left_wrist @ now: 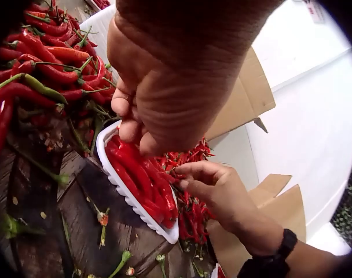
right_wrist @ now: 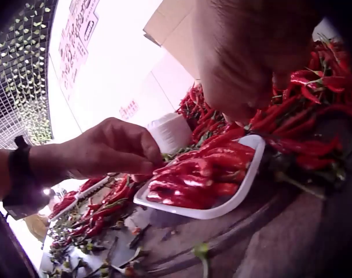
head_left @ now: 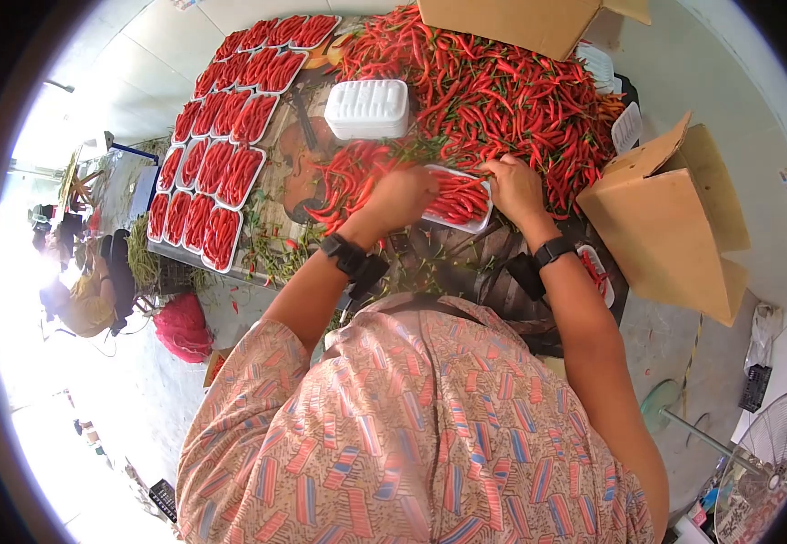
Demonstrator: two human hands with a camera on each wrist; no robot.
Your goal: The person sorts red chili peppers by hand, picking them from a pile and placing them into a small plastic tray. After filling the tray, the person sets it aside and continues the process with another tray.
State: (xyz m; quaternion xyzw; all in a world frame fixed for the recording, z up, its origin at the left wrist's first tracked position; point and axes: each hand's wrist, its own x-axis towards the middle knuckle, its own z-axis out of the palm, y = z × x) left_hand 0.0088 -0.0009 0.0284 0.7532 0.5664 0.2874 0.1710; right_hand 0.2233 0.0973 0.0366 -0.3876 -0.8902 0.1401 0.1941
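Observation:
A white foam tray of red chili peppers sits on the dark tabletop between my hands. At its left end my left hand has its fingers bent, thumb and fingertips pinching at a chili on top of the load, as the right wrist view shows. Over the opposite end, my right hand pinches a chili end between thumb and forefinger, seen in the left wrist view. The chilies in the tray lie side by side lengthwise. Loose chilies with green stems lie beside my left hand.
A big heap of chilies covers the far right. Stacked white trays stand behind my left hand. Rows of filled trays line the left side. Cardboard boxes stand right and behind. Stem scraps litter the table; a fan is at lower right.

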